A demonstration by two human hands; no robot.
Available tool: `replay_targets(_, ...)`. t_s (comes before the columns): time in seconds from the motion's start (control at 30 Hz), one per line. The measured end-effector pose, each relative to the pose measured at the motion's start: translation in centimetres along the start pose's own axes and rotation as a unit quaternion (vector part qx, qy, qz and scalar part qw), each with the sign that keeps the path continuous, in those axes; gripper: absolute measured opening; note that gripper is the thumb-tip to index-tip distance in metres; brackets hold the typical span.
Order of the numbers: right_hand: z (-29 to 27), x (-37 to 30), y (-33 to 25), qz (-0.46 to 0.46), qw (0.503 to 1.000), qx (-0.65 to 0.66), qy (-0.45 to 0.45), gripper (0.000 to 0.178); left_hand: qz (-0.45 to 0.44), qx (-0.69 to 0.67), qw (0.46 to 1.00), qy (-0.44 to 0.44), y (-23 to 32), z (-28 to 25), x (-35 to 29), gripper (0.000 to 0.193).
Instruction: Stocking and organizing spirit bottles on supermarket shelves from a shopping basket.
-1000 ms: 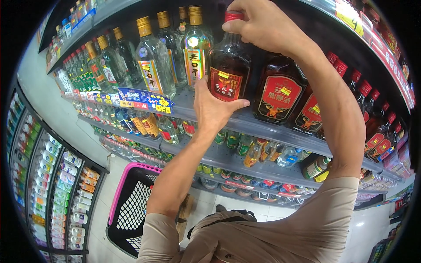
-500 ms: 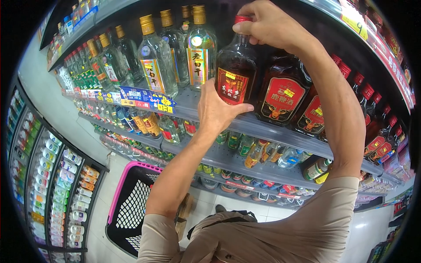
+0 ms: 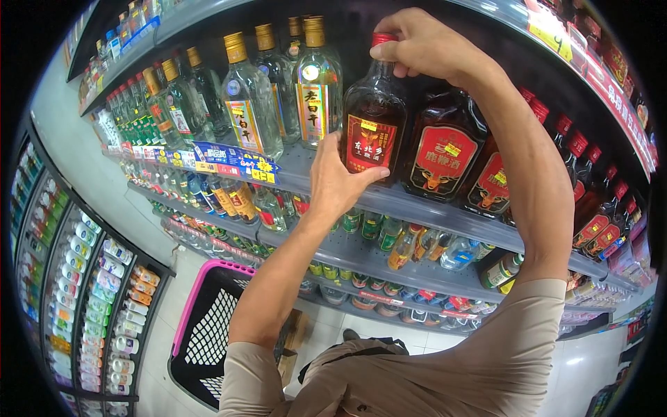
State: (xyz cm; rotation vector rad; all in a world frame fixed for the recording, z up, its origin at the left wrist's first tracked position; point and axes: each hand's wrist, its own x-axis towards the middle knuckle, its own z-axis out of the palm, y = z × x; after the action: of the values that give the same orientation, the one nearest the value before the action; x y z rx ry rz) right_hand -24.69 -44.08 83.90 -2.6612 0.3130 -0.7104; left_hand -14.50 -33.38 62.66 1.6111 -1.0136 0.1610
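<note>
A dark glass liquor bottle with a red cap and a red label stands upright at the front of the shelf. My right hand grips it from above, thumb and fingers closed round the cap and neck. Lower down, my left hand holds the base, its thumb across the bottom of the label and its fingers along the left side, partly hidden. Close on the right is a wider dark bottle with a red label. Clear bottles with gold caps, such as one clear bottle, stand to the left.
The grey shelf edge runs below my hands, with lower shelves of small bottles beneath. A black shopping basket with a pink rim is at lower left. More red-capped bottles line the right side, under my right arm.
The view has shifted slightly, so the shelf appears a little lower. Both hands keep their hold on the bottle, and the left thumb has slid slightly left across the label.
</note>
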Motion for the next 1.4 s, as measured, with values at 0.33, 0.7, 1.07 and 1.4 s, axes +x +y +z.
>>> replay_targets(0.33, -1.7, -0.9, -1.0, 0.018, 0.998, -0.004, -0.053, 0.020, 0.007, -0.053, 0.999, -0.013, 0.0, 0.0, -0.6, 0.076)
replay_targets(0.7, -0.1, -0.3, 1.7, -0.017, 0.999, 0.031, -0.012, 0.031, 0.011, -0.019, 1.000, -0.014, -0.3, -0.2, -0.6, 0.077)
replay_targets(1.07, 0.3, -0.1, 1.7, -0.025, 0.999, 0.036, 0.001, 0.035, 0.000, -0.062, 0.998, -0.021, 0.5, -0.6, -0.5, 0.075)
replay_targets(1.4, 0.2, 0.3, 1.4, -0.020, 0.999, 0.026, -0.027, 0.039, -0.007, -0.046, 0.999, -0.023, -0.5, -0.8, -0.3, 0.079)
